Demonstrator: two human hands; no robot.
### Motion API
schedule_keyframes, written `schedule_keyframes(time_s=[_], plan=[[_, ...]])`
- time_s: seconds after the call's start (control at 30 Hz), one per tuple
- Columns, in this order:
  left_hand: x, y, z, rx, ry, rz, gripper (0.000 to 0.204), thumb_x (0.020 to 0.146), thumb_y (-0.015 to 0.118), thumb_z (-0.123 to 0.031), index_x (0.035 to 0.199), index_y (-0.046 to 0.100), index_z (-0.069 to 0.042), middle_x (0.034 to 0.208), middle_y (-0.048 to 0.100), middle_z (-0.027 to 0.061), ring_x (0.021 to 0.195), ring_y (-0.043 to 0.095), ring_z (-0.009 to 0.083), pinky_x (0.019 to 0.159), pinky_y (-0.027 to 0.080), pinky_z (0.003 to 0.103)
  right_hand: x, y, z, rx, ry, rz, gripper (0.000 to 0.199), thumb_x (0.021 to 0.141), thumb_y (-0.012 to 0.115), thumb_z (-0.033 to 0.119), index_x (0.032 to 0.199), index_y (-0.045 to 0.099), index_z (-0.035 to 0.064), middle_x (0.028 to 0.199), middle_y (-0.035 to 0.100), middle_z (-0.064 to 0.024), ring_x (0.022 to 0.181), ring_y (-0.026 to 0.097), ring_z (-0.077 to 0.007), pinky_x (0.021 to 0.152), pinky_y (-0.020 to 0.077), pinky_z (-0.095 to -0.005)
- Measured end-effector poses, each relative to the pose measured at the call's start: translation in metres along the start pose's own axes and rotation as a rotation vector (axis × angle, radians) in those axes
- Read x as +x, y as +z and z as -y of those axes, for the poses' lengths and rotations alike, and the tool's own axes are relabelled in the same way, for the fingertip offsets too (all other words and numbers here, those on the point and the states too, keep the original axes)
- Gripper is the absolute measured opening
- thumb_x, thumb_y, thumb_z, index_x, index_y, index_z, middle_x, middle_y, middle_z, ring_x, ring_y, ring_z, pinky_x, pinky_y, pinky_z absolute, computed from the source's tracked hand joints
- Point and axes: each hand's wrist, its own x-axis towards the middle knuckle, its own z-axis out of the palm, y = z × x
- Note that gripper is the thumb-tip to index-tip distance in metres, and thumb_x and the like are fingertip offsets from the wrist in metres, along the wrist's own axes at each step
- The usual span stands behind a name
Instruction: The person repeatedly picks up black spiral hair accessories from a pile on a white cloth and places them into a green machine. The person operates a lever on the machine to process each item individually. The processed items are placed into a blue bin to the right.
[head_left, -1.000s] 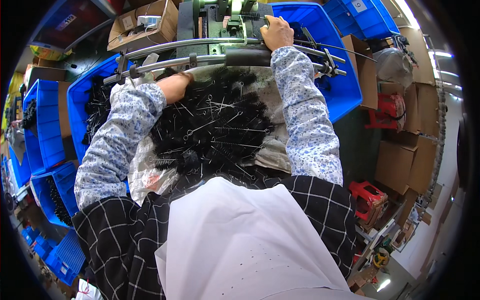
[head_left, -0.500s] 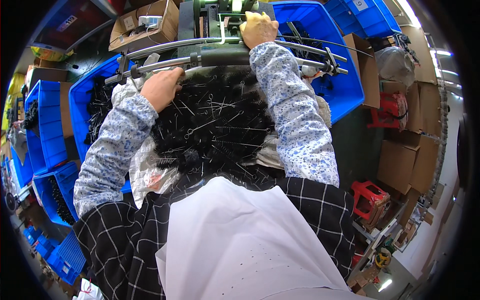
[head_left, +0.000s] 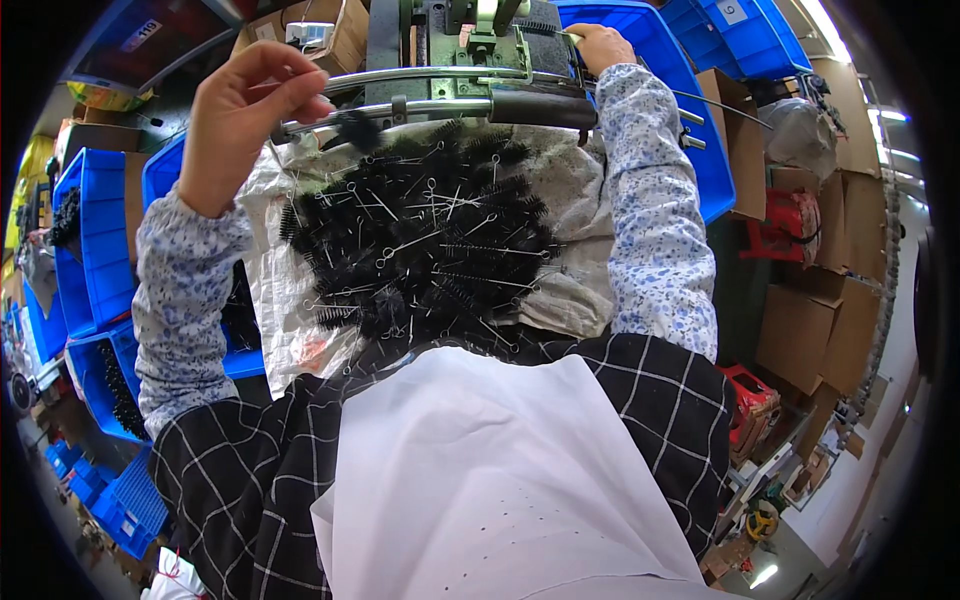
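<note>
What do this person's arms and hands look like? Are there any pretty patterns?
Yes! The left sleeve and right sleeve are white, sprinkled with little blue flowery blotches. They look loose and wrinkly, and the left cuff is gathered. Higher up is a black garment with thin white checks. The left hand and right hand wear no gloves.

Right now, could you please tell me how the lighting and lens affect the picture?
Head view: the corners beyond the fisheye rim are black; head view, upper right: a strip light burns out to white; head view, top: a greenish light falls on the machine; head view, centre: the black brushes merge into a dark mass.
</note>
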Motion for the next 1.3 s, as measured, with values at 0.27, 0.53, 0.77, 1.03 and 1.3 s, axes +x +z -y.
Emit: schedule_keyframes(time_s=[0.27,0.53,0.77,1.03,1.3], plan=[[0.022,0.044,0.026,-0.664,-0.158,0.099,0.008,0.088,0.053,-0.012,0.088,0.053,-0.004,0.094,0.061,0.01,0.092,0.06,0.0168,0.082,0.05,0.025,-0.065,-0.077,-0.007,0.066,-0.08,-0.432,0.032,0.085,0.054,0.017,0.116,0.054,0.0101,0.104,0.059,-0.0101,0.089,0.059,-0.0194,0.078,0.0467,-0.0295],[0.03,0.094,0.025,-1.421,-0.58,0.105,0.021,0.087,0.053,-0.01,0.102,0.047,0.004,0.1,0.055,0.0116,0.095,0.057,0.0148,0.086,0.049,0.019,-0.137,-0.087,0.132,1.636,-0.479,0.025,0.036,0.085,0.055,0.007,0.12,0.046,0.0023,0.103,0.059,-0.0081,0.085,0.057,-0.0109,0.074,0.0466,-0.0221],[0.014,0.089,0.026,-1.057,-0.595,0.259,0.029,0.087,0.055,-0.017,0.106,0.044,0.002,0.096,0.054,0.0103,0.085,0.058,0.0136,0.075,0.051,0.021,-0.132,-0.092,0.16,1.717,-0.454,0.024,0.032,0.085,0.054,0.001,0.116,0.048,0.001,0.101,0.059,-0.0077,0.089,0.057,-0.0109,0.076,0.0464,-0.0238],[-0.002,0.035,0.094,0.809,-0.083,0.669,0.03,0.078,0.061,-0.023,0.102,0.054,-0.007,0.1,0.052,0.0168,0.09,0.055,0.0324,0.081,0.044,0.038,-0.033,0.004,0.068,0.027,-0.143,-0.32,0.021,0.083,0.049,0.013,0.1,0.061,0.0114,0.084,0.06,-0.0117,0.079,0.06,-0.0285,0.07,0.0482,-0.0374],[-0.009,0.044,0.088,0.875,-0.076,0.661,0.022,0.072,0.061,-0.014,0.092,0.056,-0.004,0.097,0.05,0.0155,0.095,0.051,0.0318,0.082,0.043,0.037,-0.019,0.01,0.069,-0.115,-0.176,-0.266,0.021,0.083,0.047,0.014,0.097,0.063,0.0132,0.084,0.061,-0.0093,0.082,0.06,-0.0258,0.072,0.0485,-0.0361]])
